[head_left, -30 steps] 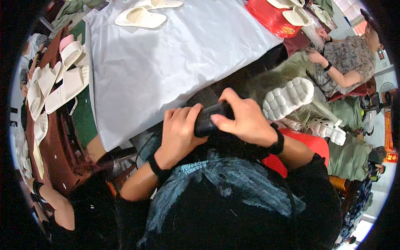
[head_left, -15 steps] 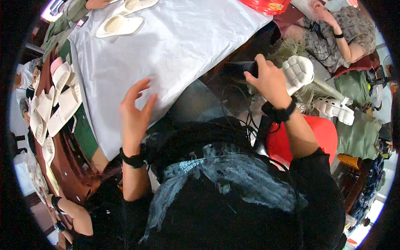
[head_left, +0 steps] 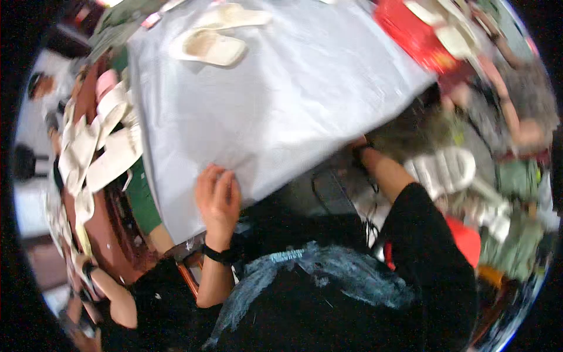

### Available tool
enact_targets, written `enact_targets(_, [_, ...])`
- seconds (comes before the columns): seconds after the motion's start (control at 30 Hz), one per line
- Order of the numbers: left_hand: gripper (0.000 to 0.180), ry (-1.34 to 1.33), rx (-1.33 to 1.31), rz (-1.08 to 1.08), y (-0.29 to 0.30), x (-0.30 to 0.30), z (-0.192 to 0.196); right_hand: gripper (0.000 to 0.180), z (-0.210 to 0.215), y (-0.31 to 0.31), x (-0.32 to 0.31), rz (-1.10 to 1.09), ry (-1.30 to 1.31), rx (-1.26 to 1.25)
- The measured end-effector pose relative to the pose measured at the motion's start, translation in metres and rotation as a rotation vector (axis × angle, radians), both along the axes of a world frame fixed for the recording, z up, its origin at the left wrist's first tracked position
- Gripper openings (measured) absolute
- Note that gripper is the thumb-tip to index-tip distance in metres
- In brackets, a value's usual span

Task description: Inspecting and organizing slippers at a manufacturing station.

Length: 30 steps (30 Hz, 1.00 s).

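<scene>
My left hand (head_left: 218, 196) lies on the near edge of the table covered with a pale grey sheet (head_left: 281, 100). Its fingers are loosely bent and slightly apart, with nothing in them. Under the sheet's right edge reaches my right hand (head_left: 359, 142); only a sliver by the wrist shows, so its fingers and anything in them are hidden. Farther back on the sheet, two cream slippers (head_left: 212, 48) lie beside each other, away from both hands.
To the left, cream slippers (head_left: 114, 158) are heaped on a brown surface. A red plastic bag (head_left: 404, 35) sits at the far right corner, near a person holding cream slippers (head_left: 457, 41). White foot-shaped moulds (head_left: 443, 170) and a red stool (head_left: 463, 234) stand right of me.
My right hand has gone from above the dark gap to beneath the table edge. My left hand has come down onto the sheet. The whole view has shifted.
</scene>
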<state>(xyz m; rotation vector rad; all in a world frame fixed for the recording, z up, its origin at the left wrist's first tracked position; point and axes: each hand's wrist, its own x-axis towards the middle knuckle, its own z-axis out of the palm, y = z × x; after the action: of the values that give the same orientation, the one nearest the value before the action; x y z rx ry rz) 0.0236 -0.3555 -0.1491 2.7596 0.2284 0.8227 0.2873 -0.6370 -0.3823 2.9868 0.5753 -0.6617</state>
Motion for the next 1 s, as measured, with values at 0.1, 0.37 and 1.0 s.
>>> enact_targets(0.1, [0.023, 0.028, 0.034, 0.038, 0.000, -0.001, 0.004, 0.043, -0.028, 0.022, 0.008, 0.038, 0.060, -0.026])
enact_targets(0.37, [0.032, 0.162, 0.091, 0.072, 0.004, 0.003, 0.010, 0.041, -0.073, 0.059, -0.011, 0.028, 0.151, 0.041])
enact_targets(1.0, [0.027, 0.190, 0.057, 0.071, 0.004, -0.001, 0.010, 0.036, -0.049, 0.177, -0.107, 0.109, 0.331, 0.511])
